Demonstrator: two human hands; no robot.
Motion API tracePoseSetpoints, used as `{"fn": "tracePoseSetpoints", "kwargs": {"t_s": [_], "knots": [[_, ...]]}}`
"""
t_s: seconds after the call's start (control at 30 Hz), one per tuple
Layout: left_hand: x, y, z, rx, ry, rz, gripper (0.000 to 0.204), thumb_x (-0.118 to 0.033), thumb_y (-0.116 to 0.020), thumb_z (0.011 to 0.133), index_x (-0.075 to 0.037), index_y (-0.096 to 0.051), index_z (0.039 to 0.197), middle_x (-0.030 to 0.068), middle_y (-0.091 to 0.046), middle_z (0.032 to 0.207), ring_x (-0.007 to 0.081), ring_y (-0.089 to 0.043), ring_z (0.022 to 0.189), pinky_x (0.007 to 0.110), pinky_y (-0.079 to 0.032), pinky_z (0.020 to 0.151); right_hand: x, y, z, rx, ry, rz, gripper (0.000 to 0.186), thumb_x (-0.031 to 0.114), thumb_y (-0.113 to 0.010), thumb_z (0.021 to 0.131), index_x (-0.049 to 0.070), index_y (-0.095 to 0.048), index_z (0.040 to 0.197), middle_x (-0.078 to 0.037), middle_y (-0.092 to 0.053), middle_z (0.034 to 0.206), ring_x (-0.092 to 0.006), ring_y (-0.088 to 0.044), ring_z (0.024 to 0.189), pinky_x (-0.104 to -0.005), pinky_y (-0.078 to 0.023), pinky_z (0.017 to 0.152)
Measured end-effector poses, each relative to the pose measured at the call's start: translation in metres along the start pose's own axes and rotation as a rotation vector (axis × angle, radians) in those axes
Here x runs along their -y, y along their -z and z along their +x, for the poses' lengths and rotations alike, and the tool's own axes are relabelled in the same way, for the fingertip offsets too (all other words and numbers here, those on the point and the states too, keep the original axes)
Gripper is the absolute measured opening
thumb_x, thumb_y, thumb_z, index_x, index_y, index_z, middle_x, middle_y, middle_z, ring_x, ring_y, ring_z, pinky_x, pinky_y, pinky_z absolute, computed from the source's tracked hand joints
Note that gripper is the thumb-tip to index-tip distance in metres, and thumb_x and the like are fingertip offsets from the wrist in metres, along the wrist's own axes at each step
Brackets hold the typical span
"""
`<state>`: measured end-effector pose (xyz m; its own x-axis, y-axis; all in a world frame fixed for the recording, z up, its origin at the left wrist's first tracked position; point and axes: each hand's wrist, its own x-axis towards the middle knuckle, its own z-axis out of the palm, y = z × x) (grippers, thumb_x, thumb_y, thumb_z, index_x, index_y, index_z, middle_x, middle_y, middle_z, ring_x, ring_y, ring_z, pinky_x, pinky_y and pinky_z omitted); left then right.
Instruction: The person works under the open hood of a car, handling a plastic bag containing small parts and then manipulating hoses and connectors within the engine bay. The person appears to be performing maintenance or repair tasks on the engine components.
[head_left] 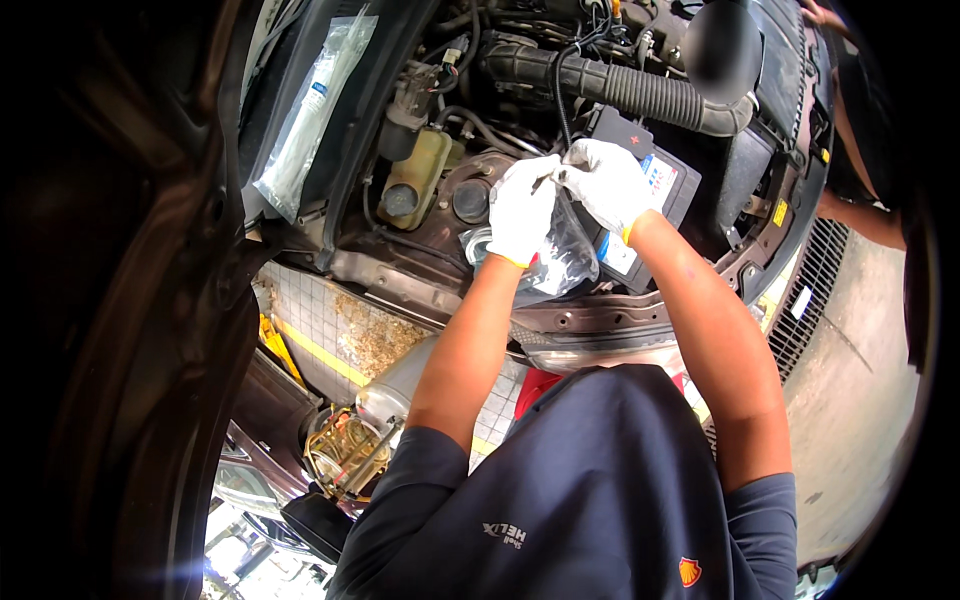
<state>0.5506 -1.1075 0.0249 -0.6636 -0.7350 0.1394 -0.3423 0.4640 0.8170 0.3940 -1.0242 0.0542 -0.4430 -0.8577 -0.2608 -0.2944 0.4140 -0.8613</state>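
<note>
Both my hands wear white gloves and reach into an open car engine bay. My left hand (520, 212) and my right hand (606, 182) meet at the top of a clear plastic bag (560, 258) and pinch it between their fingertips. The bag hangs below the hands, crumpled, with something pale inside that I cannot make out. It hangs over the brown strut tower, just in front of a black car battery (668, 185) with a white and blue label. My dark blue shirt fills the lower middle of the view.
A yellowish fluid reservoir (415, 175) with a black cap stands left of my hands. A black corrugated intake hose (640, 90) runs across the top. A long clear packet (310, 110) lies by the cowl at upper left. Another person's arm (860, 215) shows at the right edge.
</note>
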Motion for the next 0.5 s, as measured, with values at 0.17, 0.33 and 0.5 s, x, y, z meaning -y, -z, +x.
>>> {"fn": "tracePoseSetpoints", "kwargs": {"t_s": [0.17, 0.33, 0.5], "knots": [[0.004, -0.002, 0.005, 0.017, 0.003, -0.047, 0.031, -0.003, -0.067, 0.093, -0.002, -0.076, 0.123, 0.0161, -0.077, 0.119, 0.032, -0.073, 0.111, 0.039, -0.056, 0.1, -0.009, -0.003, 0.009, 0.04, 0.005, 0.095, 0.029, 0.028, -0.073, 0.089, 0.0, -0.076, 0.096, -0.023, -0.075, 0.094, -0.0385, -0.073, 0.093, -0.0422, -0.056, 0.085], [0.003, -0.001, 0.006, -0.023, 0.039, -0.019, 0.032, -0.004, -0.068, 0.093, -0.002, -0.076, 0.123, 0.0185, -0.077, 0.118, 0.0336, -0.074, 0.111, 0.039, -0.057, 0.1, 0.0, 0.003, 0.023, 0.13, -0.079, 0.083, 0.027, 0.027, -0.072, 0.088, 0.003, -0.079, 0.098, -0.021, -0.077, 0.097, -0.0384, -0.074, 0.096, -0.0433, -0.056, 0.086], [0.006, -0.002, 0.007, -0.028, 0.053, 0.089, 0.029, -0.005, -0.069, 0.092, 0.0, -0.076, 0.12, 0.0199, -0.077, 0.116, 0.036, -0.074, 0.108, 0.04, -0.057, 0.098, 0.03, 0.011, 0.024, 0.104, 0.038, -0.368, 0.026, 0.026, -0.07, 0.091, 0.008, -0.08, 0.107, -0.019, -0.077, 0.108, -0.0398, -0.072, 0.106, -0.0444, -0.056, 0.094]]}}
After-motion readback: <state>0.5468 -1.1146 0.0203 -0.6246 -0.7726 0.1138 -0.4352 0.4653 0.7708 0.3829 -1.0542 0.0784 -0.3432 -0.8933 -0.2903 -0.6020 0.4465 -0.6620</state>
